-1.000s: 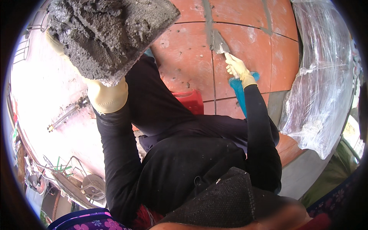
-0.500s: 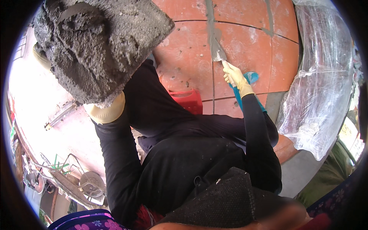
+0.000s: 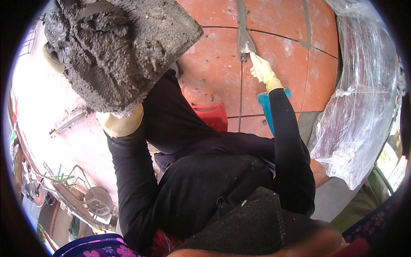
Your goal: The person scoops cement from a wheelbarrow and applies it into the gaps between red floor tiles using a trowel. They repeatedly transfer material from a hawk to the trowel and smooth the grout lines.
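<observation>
Right hand (image 3: 263, 73) is grasping the pointing trowel (image 3: 247, 44), blade meeting the mortar joint (image 3: 242, 15) beyond its grip!
Left hand (image 3: 121, 123) is supporting heaped mortar (image 3: 115, 51), finger closure hidden; tilting could be spilling it.

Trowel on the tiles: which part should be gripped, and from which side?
Grip the trowel by its handle, probably from the lower right, as the right hand does. The handle slants back toward the person, while the flat blade points away along the grey-filled joint, likely a poorer hold.
</observation>
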The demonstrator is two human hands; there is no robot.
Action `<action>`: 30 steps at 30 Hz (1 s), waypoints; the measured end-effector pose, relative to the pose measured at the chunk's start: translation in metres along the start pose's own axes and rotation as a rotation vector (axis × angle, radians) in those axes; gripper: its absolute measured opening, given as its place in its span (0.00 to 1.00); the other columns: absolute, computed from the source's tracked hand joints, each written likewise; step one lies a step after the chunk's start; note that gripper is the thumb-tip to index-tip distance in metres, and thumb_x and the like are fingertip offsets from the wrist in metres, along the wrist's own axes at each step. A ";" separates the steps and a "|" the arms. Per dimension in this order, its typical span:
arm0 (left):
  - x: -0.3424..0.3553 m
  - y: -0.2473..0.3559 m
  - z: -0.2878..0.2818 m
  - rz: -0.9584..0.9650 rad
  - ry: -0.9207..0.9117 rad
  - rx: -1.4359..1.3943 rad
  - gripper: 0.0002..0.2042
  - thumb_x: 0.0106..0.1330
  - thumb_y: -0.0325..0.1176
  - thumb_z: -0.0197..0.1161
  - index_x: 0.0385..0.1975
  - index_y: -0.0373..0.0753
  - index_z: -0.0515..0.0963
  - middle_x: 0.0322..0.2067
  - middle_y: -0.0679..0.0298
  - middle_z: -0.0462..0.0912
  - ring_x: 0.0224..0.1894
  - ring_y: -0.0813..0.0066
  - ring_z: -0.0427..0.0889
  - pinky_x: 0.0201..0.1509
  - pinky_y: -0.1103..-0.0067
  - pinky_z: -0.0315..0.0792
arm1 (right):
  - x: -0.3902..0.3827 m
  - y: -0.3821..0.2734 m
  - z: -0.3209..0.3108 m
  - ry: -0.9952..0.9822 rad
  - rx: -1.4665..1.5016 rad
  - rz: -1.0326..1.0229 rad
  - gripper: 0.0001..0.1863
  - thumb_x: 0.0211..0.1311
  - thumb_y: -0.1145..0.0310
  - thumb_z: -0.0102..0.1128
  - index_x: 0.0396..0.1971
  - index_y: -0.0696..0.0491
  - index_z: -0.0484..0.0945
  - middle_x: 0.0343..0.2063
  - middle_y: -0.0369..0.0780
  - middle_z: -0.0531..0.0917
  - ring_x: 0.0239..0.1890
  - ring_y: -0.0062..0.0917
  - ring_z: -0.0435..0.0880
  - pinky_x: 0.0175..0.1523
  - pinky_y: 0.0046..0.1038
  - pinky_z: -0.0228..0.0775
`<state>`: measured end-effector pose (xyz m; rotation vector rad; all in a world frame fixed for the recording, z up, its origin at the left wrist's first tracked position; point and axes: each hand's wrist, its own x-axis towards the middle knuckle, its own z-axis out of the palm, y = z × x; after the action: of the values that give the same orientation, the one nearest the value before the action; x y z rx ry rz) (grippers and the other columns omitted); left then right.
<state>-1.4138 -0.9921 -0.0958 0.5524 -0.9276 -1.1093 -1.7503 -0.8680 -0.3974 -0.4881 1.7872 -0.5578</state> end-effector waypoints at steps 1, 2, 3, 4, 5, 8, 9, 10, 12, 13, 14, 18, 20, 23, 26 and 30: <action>0.002 0.000 0.001 0.004 0.011 0.014 0.29 0.83 0.43 0.40 0.77 0.33 0.49 0.75 0.44 0.55 0.78 0.55 0.55 0.83 0.66 0.51 | 0.000 0.003 0.001 0.009 0.005 0.033 0.36 0.70 0.38 0.59 0.68 0.47 0.75 0.25 0.39 0.80 0.22 0.21 0.78 0.28 0.25 0.73; 0.000 0.000 0.004 0.008 0.023 0.028 0.29 0.83 0.43 0.39 0.77 0.33 0.49 0.75 0.44 0.55 0.78 0.55 0.55 0.83 0.66 0.51 | -0.001 0.007 0.002 0.000 0.005 0.030 0.35 0.70 0.38 0.59 0.68 0.47 0.75 0.25 0.39 0.80 0.21 0.21 0.77 0.27 0.25 0.73; -0.003 0.005 0.004 0.010 0.034 0.041 0.29 0.83 0.43 0.39 0.77 0.33 0.49 0.75 0.44 0.55 0.78 0.55 0.55 0.83 0.65 0.51 | -0.002 0.010 0.002 0.002 0.003 0.042 0.35 0.70 0.38 0.59 0.68 0.47 0.75 0.24 0.39 0.80 0.21 0.21 0.77 0.27 0.25 0.72; -0.002 0.003 0.007 0.009 0.045 0.053 0.29 0.83 0.43 0.39 0.77 0.33 0.49 0.75 0.44 0.55 0.78 0.55 0.55 0.83 0.65 0.51 | -0.004 0.015 0.001 0.006 0.001 0.058 0.35 0.70 0.38 0.59 0.67 0.46 0.75 0.24 0.39 0.80 0.20 0.21 0.77 0.27 0.25 0.72; -0.007 0.004 0.009 0.008 0.054 0.064 0.29 0.83 0.44 0.39 0.77 0.33 0.49 0.75 0.44 0.55 0.78 0.55 0.55 0.83 0.65 0.51 | -0.005 0.019 0.000 0.003 0.003 0.064 0.35 0.70 0.38 0.59 0.68 0.46 0.75 0.24 0.39 0.79 0.20 0.21 0.77 0.26 0.25 0.72; -0.005 0.006 0.011 0.011 0.082 0.097 0.30 0.84 0.44 0.39 0.77 0.33 0.49 0.75 0.44 0.55 0.78 0.55 0.55 0.83 0.65 0.51 | -0.010 0.029 -0.001 0.004 0.000 0.080 0.36 0.70 0.37 0.60 0.68 0.45 0.75 0.24 0.39 0.79 0.20 0.21 0.76 0.26 0.25 0.72; -0.005 0.007 0.011 0.014 0.092 0.110 0.30 0.84 0.44 0.39 0.77 0.33 0.49 0.75 0.44 0.55 0.78 0.54 0.55 0.83 0.65 0.51 | -0.012 0.032 -0.001 0.008 -0.007 0.085 0.36 0.70 0.37 0.60 0.69 0.45 0.74 0.24 0.39 0.79 0.20 0.21 0.76 0.26 0.25 0.71; -0.006 0.008 0.012 0.013 0.081 0.162 0.30 0.84 0.44 0.39 0.77 0.32 0.49 0.75 0.44 0.55 0.78 0.54 0.55 0.83 0.65 0.51 | -0.014 0.035 -0.001 0.021 -0.017 0.093 0.36 0.70 0.37 0.59 0.69 0.44 0.74 0.24 0.39 0.79 0.20 0.20 0.76 0.26 0.25 0.71; -0.007 0.009 0.012 0.010 0.059 0.265 0.30 0.83 0.44 0.40 0.77 0.32 0.49 0.76 0.44 0.54 0.78 0.54 0.55 0.83 0.65 0.51 | -0.018 0.041 0.000 0.010 -0.003 0.098 0.36 0.69 0.37 0.59 0.69 0.43 0.74 0.24 0.39 0.79 0.20 0.21 0.76 0.27 0.25 0.71; -0.008 0.010 0.013 0.009 0.059 0.264 0.30 0.83 0.44 0.40 0.77 0.32 0.49 0.76 0.44 0.54 0.78 0.54 0.55 0.83 0.65 0.51 | -0.020 0.044 0.001 0.018 -0.001 0.112 0.36 0.69 0.36 0.59 0.70 0.43 0.74 0.24 0.39 0.79 0.20 0.21 0.76 0.27 0.24 0.71; -0.006 0.010 0.012 0.005 0.055 0.254 0.30 0.83 0.44 0.40 0.77 0.32 0.49 0.76 0.44 0.54 0.78 0.54 0.55 0.83 0.65 0.51 | -0.023 0.047 0.002 0.008 0.013 0.118 0.36 0.69 0.36 0.59 0.69 0.43 0.74 0.24 0.39 0.79 0.20 0.20 0.76 0.27 0.24 0.71; -0.003 0.005 0.009 -0.017 0.032 0.210 0.31 0.83 0.45 0.41 0.77 0.32 0.49 0.76 0.44 0.54 0.78 0.53 0.55 0.83 0.65 0.51 | -0.035 0.060 0.005 0.039 0.022 0.160 0.34 0.69 0.37 0.59 0.67 0.42 0.76 0.22 0.38 0.77 0.18 0.20 0.74 0.24 0.25 0.69; 0.000 0.001 0.007 -0.027 0.020 0.189 0.31 0.82 0.46 0.41 0.77 0.32 0.49 0.76 0.44 0.54 0.78 0.53 0.55 0.83 0.65 0.50 | -0.041 0.065 0.007 0.053 0.003 0.175 0.34 0.69 0.37 0.59 0.67 0.41 0.76 0.22 0.37 0.77 0.18 0.20 0.74 0.24 0.25 0.69; 0.004 -0.003 0.004 -0.044 0.003 0.155 0.31 0.82 0.46 0.41 0.77 0.32 0.49 0.76 0.43 0.54 0.78 0.53 0.55 0.83 0.65 0.50 | -0.049 0.073 0.009 0.060 -0.019 0.196 0.34 0.69 0.36 0.58 0.67 0.41 0.76 0.23 0.38 0.78 0.19 0.20 0.75 0.25 0.25 0.70; 0.006 -0.005 0.004 -0.062 -0.022 0.124 0.32 0.82 0.47 0.41 0.77 0.32 0.49 0.76 0.43 0.54 0.78 0.52 0.55 0.83 0.64 0.50 | -0.060 0.080 0.011 0.075 -0.026 0.197 0.34 0.70 0.35 0.57 0.67 0.40 0.76 0.22 0.38 0.78 0.18 0.20 0.75 0.24 0.24 0.69; 0.003 0.001 0.004 -0.076 -0.051 0.084 0.32 0.81 0.48 0.41 0.77 0.32 0.49 0.76 0.43 0.54 0.78 0.52 0.54 0.83 0.64 0.50 | -0.073 0.090 0.015 0.078 -0.034 0.181 0.33 0.70 0.36 0.57 0.66 0.40 0.77 0.21 0.37 0.77 0.17 0.20 0.74 0.22 0.24 0.66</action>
<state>-1.4166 -0.9942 -0.0922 0.6349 -1.0078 -1.1607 -1.7207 -0.7552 -0.3986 -0.3275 1.8954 -0.4253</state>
